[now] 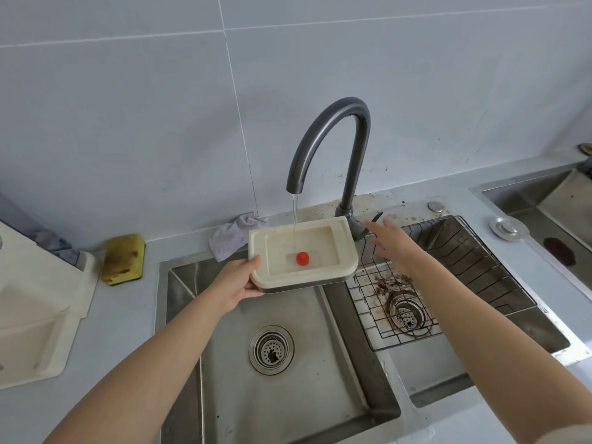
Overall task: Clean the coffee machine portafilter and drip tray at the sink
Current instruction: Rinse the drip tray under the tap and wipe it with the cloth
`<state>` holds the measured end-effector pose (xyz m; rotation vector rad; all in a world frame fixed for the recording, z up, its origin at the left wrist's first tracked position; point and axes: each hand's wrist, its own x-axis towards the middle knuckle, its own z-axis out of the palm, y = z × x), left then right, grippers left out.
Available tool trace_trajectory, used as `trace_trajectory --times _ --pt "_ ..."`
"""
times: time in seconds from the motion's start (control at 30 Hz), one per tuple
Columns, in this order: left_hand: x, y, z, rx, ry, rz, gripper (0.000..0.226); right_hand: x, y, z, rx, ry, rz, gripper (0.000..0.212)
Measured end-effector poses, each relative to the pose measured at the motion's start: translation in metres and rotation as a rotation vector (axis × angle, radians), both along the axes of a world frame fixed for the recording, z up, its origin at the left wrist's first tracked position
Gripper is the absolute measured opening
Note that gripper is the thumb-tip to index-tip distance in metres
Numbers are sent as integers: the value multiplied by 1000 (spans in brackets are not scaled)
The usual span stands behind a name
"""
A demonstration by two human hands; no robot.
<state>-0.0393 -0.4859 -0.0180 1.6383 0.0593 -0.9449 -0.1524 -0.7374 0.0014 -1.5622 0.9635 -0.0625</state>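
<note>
Drip tray (348, 245) held level under the faucet (352, 129), above the left sink basin (320, 395).
The left hand (238, 283) grips the tray's left edge, thumb on the rim and fingers beneath. The right hand (392, 243), fingers straight and spread, holds nothing and reaches close to the faucet lever (374, 218); contact cannot be told. A thin water stream (294, 209) falls into the cream plastic tray behind its red float (302, 258). A stained wire rack (448, 267) fills the right basin; a yellow sponge (123, 259) and a grey cloth (234, 235) lie on the counter.

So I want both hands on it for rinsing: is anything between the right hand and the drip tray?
Nothing visible. The right hand is open just right of the drip tray, with a bare gap between; the faucet lever sits farther back. The left hand grips the tray's left edge.
</note>
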Motion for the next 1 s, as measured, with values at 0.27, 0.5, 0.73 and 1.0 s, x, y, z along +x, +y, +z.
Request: trace_trajectory --times 0.27,0.5,0.73,1.0 --pt "-1 1 0 28 -6 46 33 15 4 -4 196 -128 14 85" --pt "2 3 -4 81 -9 39 32 23 3 -6 227 -148 29 94" --pt "1 0 2 85 -30 43 33 31 2 6 159 -69 70 95" --pt "-3 12 10 85 -33 47 32 8 29 9 44 -97 245 97"
